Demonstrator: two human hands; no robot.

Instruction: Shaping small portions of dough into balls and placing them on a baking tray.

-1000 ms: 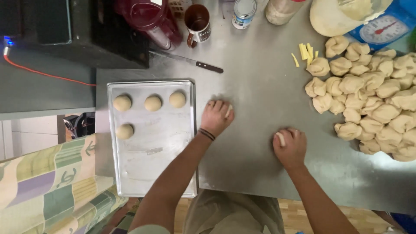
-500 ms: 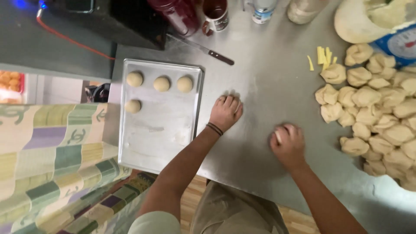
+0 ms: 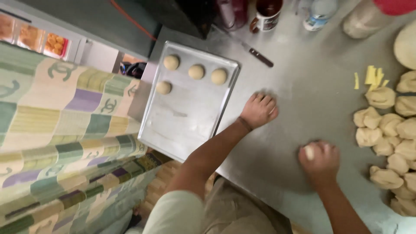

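My left hand (image 3: 259, 110) is cupped palm-down on the steel table (image 3: 303, 69), just right of a metal baking tray (image 3: 182, 125); whatever lies under the palm is hidden. My right hand (image 3: 320, 159) is curled over a pale dough piece (image 3: 308, 151) that shows between thumb and fingers, pressed against the table. The tray carries several round dough balls: three in a row (image 3: 196, 71) near its far edge and one (image 3: 163, 87) below them at the left.
A heap of rough dough pieces (image 3: 390, 130) lies along the right side. Yellow strips (image 3: 372, 77) sit above it. A dark-handled knife (image 3: 258, 54) lies beyond the tray, with a jar (image 3: 265, 13) and bottles (image 3: 320, 14) at the back. Patterned cloth (image 3: 65, 143) hangs on the left.
The view has shifted and tilted, so table and tray sit farther right. Both hands stay in their spots on the table, the right one blurred with small motion over its dough.
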